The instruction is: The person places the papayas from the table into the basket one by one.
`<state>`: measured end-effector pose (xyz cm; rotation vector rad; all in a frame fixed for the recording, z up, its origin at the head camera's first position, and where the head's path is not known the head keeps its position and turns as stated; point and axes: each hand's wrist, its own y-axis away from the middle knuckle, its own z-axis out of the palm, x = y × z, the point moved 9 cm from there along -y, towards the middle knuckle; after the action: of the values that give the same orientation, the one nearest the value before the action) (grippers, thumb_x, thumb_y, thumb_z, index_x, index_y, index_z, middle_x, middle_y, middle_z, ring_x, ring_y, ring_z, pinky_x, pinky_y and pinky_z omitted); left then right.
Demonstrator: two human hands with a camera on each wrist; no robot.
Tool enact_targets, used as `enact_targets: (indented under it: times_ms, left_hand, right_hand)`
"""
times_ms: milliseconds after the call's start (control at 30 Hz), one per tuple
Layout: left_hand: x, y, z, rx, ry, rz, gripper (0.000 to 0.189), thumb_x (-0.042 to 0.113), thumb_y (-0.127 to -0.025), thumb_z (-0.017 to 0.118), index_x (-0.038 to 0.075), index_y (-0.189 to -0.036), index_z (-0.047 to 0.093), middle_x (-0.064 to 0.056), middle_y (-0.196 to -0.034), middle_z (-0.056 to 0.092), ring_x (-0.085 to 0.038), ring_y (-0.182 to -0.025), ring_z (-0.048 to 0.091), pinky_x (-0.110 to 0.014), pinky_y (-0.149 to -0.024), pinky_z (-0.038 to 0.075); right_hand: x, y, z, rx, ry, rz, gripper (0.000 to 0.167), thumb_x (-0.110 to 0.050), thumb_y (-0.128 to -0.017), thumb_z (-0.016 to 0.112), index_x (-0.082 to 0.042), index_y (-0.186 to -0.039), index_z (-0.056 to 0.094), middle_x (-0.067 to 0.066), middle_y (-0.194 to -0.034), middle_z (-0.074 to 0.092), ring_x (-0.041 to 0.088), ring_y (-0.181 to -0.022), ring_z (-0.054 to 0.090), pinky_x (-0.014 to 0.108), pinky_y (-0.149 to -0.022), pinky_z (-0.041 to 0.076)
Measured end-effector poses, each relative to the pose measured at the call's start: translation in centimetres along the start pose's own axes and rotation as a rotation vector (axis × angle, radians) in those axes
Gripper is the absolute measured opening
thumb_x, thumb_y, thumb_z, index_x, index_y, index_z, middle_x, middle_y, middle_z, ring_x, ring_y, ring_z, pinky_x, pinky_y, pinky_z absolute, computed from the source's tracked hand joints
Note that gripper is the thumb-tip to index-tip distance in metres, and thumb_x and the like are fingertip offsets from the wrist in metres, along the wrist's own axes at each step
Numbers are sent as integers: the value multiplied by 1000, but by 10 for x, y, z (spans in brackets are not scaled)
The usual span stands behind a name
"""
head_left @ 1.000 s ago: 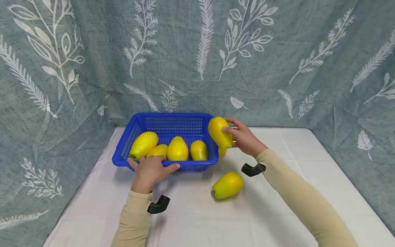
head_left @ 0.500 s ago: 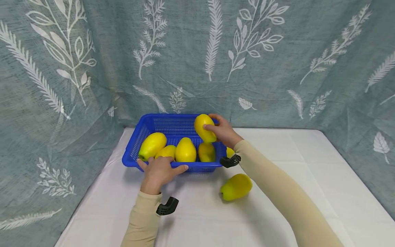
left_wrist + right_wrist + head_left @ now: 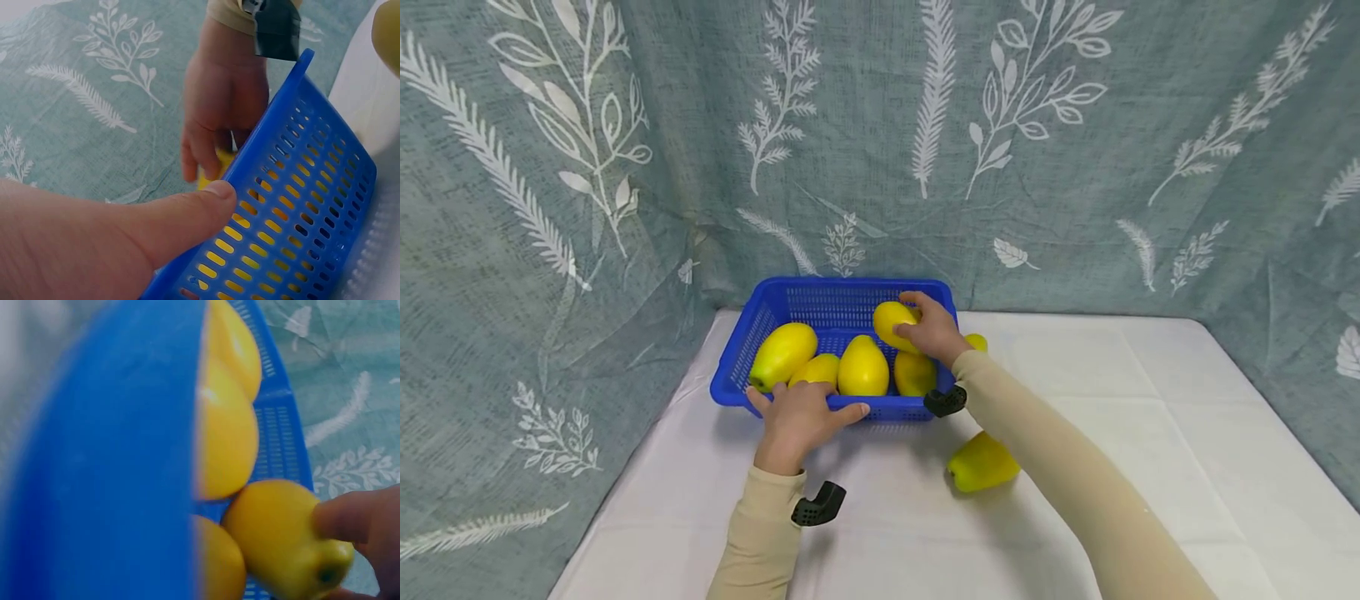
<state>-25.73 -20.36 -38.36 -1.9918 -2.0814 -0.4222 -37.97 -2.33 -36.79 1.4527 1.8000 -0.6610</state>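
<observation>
My right hand [image 3: 936,332] grips a yellow papaya [image 3: 891,323] inside the right part of the blue plastic basket [image 3: 733,371]. In the right wrist view the thumb presses on the held papaya [image 3: 275,531], its stem end toward the hand. That fruit is low, close over another papaya [image 3: 914,375] in the basket. My left hand [image 3: 799,423] holds the basket's near rim, fingers over the edge; the thumb [image 3: 194,215] lies at the rim in the left wrist view. Several more papayas, one of them large [image 3: 862,367], lie in the basket's front half.
One loose papaya [image 3: 983,462] lies on the white tablecloth [image 3: 1120,400] in front, partly behind the right sleeve. Another papaya [image 3: 976,342] shows beside the basket's right wall. A green leaf-patterned curtain [image 3: 865,125] hangs behind the table.
My right hand has carried the papaya left over the right rim and down into the basket. The left hand keeps its place on the rim; the whole view has shifted slightly.
</observation>
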Motion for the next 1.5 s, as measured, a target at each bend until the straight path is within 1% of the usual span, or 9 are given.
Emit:
enact_targets:
  times_ms: [133, 267, 500, 700, 833, 1000, 1167, 1300, 1500]
  left_hand:
    - [1, 0, -2, 15, 6, 10, 58, 62, -87, 70, 9, -109, 75, -14, -88, 68, -61, -129, 47, -88, -108, 2]
    - [1, 1, -2, 15, 8, 12, 53, 62, -87, 70, 11, -103, 74, -11, -83, 65, -61, -129, 46, -88, -108, 1]
    - [0, 2, 0, 13, 2, 11, 56, 62, -87, 70, 10, -108, 74, -13, -88, 68, -61, -128, 47, -89, -108, 2]
    - [2, 2, 6, -7, -2, 7, 61, 63, -88, 68, 10, -117, 74, -17, -98, 71, -61, -130, 46, -89, -108, 2]
    - [2, 2, 6, -16, 5, 10, 59, 63, -88, 68, 10, -113, 74, -13, -88, 68, -62, -131, 45, -88, -108, 1]
    - [-1, 2, 0, -8, 15, 11, 58, 61, -88, 69, 10, -114, 74, -12, -89, 70, -63, -132, 42, -88, -108, 0]
    - [-4, 1, -5, -27, 17, 5, 60, 60, -89, 68, 9, -119, 73, -15, -99, 73, -63, -132, 41, -88, -107, -1]
    - [-3, 2, -4, -40, 29, 9, 61, 60, -89, 68, 8, -120, 73, -16, -102, 73, -63, -131, 41, -88, -107, -1]
    - [3, 4, -1, -36, 34, 18, 57, 59, -89, 69, 8, -113, 74, -13, -91, 69, -63, -128, 44, -89, -106, -1]
  right_hand:
    - [-1, 4, 6, -24, 78, -9, 47, -9, -99, 61, -12, -145, 55, 13, -156, 49, 33, -143, 47, 49, -116, 43]
    - [2, 6, 12, -53, 101, -1, 47, -4, -98, 57, -11, -144, 57, 13, -155, 51, 32, -145, 46, 48, -116, 43]
    - [4, 9, 9, -69, 83, 11, 51, -4, -97, 55, -12, -147, 54, 17, -154, 50, 35, -138, 52, 49, -107, 49]
    - [11, 19, -20, -95, -27, 63, 52, -14, -101, 59, -13, -152, 47, 22, -156, 45, 38, -140, 49, 52, -112, 47]
    - [21, 35, -55, -79, -128, 70, 54, -16, -102, 58, -13, -154, 42, 22, -158, 42, 38, -141, 49, 53, -116, 43]
    - [50, 56, -99, -9, -278, 86, 59, -14, -104, 54, -9, -159, 32, 25, -158, 40, 42, -140, 49, 53, -116, 43]
    - [98, 76, -130, 76, -356, 177, 64, -15, -106, 49, -11, -163, 20, 27, -160, 37, 44, -143, 46, 52, -116, 44]
    - [128, 88, -144, 117, -364, 234, 67, -17, -107, 48, -11, -164, 15, 27, -161, 35, 44, -144, 44, 51, -115, 45]
    - [151, 102, -149, 144, -369, 268, 67, -17, -107, 49, -11, -164, 15, 27, -160, 36, 44, -144, 45, 47, -112, 49]
